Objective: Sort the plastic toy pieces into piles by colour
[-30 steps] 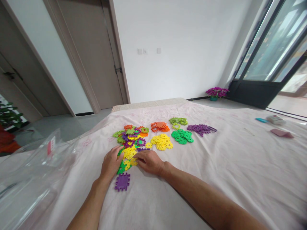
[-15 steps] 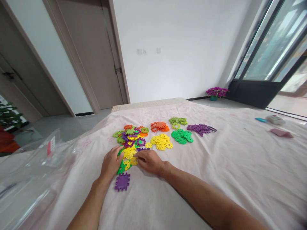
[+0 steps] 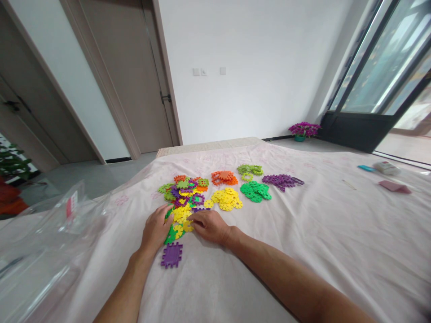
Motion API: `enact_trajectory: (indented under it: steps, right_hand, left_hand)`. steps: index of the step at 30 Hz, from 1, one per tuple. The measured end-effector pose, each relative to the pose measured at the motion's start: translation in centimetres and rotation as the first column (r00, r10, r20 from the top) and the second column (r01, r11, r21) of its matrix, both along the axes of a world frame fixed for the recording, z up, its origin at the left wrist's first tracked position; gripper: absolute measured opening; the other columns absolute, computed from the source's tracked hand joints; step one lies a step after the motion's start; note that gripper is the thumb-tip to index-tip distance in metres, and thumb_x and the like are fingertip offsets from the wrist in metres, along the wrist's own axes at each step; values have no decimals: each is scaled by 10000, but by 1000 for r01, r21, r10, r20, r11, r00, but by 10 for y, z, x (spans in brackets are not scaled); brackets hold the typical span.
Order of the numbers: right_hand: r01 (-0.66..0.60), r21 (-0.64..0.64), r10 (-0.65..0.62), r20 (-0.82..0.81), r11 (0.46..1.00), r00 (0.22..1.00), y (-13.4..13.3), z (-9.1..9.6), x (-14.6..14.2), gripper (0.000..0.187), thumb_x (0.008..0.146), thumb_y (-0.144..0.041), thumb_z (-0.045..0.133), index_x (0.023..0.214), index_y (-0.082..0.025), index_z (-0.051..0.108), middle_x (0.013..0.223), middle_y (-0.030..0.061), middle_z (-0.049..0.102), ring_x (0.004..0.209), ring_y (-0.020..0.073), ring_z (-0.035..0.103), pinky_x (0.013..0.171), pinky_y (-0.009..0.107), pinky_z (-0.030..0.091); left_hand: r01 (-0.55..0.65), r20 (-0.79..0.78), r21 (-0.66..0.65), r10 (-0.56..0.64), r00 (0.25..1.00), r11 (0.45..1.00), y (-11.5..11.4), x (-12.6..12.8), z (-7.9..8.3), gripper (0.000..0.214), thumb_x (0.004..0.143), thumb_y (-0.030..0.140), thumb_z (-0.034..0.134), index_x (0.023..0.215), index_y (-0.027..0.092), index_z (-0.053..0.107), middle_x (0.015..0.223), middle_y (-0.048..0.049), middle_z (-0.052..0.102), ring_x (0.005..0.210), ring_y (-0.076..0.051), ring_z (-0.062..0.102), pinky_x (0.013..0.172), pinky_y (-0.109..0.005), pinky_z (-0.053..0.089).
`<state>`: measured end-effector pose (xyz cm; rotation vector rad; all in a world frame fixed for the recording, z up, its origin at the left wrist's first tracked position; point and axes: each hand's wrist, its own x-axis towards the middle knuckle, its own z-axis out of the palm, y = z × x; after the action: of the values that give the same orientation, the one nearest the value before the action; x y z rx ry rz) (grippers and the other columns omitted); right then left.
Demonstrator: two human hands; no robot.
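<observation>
Your hands have barely budged: left hand (image 3: 155, 229) still curls loosely on the toy pile (image 3: 184, 192), right hand (image 3: 211, 226) bunches fingertips on yellow pieces (image 3: 182, 215) between them, and I can't tell if either grips.

Two hands (image 3: 156, 229) (image 3: 210, 226); five sorted piles (image 3: 227, 198); one mixed pile (image 3: 184, 188).

Both hands at a mixed heap of flat, notched plastic building pieces (image 3: 184, 192) on a pale pink bedsheet (image 3: 303, 233).
Left hand (image 3: 155, 229) rests on the heap's near edge. Right hand (image 3: 210, 225) has its fingertips among yellow pieces; the grip is unclear from here. A purple square notched tile (image 3: 171, 255) lies just beside the left wrist. Sorted yellow pile (image 3: 227, 198) and green pile (image 3: 256, 190) sit beyond.
</observation>
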<state>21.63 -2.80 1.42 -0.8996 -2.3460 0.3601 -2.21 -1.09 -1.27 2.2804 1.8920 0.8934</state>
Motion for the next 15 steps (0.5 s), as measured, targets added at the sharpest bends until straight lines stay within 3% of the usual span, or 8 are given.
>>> enact_trajectory:
  steps: [15]
  right_hand:
    - [-13,-15,13,-16,1000,1000,1,-1,1,266,849,-166,519,1056,-198,683,966,49,726,831,161,655,745,231,452]
  left_hand:
    - [4,-3,1,-4,1000,1000,1,-1,-1,390,890,274,425,1239,227,593,1322,-64,593,1223,-216,542,1082,-407,392]
